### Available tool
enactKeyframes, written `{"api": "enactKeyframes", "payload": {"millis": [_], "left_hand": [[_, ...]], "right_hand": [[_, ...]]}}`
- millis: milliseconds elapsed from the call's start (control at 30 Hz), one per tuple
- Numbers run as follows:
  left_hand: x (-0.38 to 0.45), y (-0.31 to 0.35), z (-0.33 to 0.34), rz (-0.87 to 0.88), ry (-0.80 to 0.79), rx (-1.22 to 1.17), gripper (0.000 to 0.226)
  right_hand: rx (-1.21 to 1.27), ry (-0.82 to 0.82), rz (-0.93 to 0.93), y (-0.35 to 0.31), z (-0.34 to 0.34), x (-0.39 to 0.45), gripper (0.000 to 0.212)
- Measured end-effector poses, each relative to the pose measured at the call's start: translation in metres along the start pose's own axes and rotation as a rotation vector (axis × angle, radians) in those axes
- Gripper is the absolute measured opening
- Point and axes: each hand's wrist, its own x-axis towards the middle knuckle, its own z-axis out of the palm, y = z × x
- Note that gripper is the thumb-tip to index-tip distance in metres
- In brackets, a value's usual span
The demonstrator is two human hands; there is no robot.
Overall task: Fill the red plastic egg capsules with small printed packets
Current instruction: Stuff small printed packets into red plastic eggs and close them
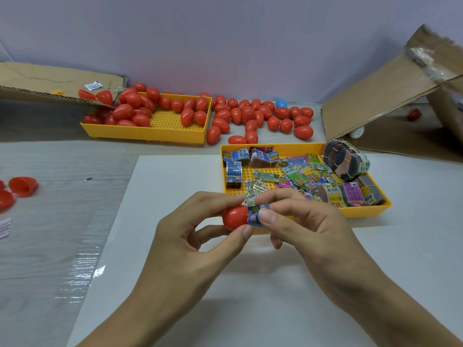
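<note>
My left hand [190, 236] pinches a red egg capsule half [234, 217] between thumb and fingers above the white board. My right hand [305, 229] pinches small printed packets [254, 211], a blue one and a green-white one, right at the capsule's open end. Behind my hands a yellow tray [363, 214] holds several loose and bundled printed packets [300, 176]. Farther back, a second yellow tray [150, 132] carries several closed red egg capsules [130, 111], and more red eggs [263, 116] lie loose on the table beside it.
Open red capsule halves [22, 186] lie at the left edge. Cardboard flaps stand at the back left [45, 81] and back right [385, 96]. One blue egg [281, 103] sits among the red ones. A white board [175, 271] lies under my hands.
</note>
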Motion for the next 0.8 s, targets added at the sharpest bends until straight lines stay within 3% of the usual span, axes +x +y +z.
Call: {"api": "enactKeyframes", "payload": {"millis": [300,533,800], "left_hand": [[0.0,-0.0012,0.0005,-0.009,0.01,0.0,0.035],[-0.0004,-0.001,0.0011,0.017,0.006,0.018,0.035],[-0.0009,0.0003,0.0031,0.057,0.062,0.033,0.034]], "right_hand": [[0.063,-0.003,0.043,0.0015,-0.0022,0.0007,0.014],[-0.033,0.05,-0.016,0.0001,-0.0007,-0.0005,0.011],[-0.027,0.074,-0.008,0.0021,-0.0028,0.0002,0.018]]}}
